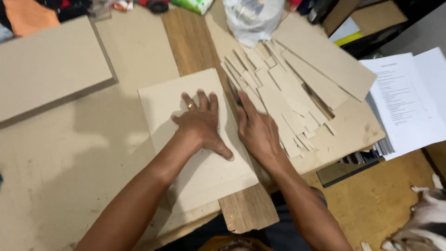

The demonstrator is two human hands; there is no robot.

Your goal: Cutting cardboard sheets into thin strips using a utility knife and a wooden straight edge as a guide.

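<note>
Cardboard sheet [195,139] is pinned flat on a wooden plank [246,209], and both hands are seen on it from the head view. Left hand [202,123] is spread open, palm down, fingers fanned across the middle of the sheet, thumb stretched toward the right edge; a ring is worn on 1 finger. Right hand [258,132] is set along the sheet's right edge, just beside the left, and is closed around a slim dark blade tool [234,93] whose tip is laid along that edge, pointing away from the body. So the sheet lies under the left palm and directly left of the right hand.

Just right of the right hand, a heap of narrow cardboard strips [278,97] is fanned over a larger board [353,130]. Farther right, a stack of printed white papers [404,102] is seen. A clear plastic bag [253,18] is resting at the top, and a thick cardboard slab [46,65] is lying well apart at upper left.
</note>
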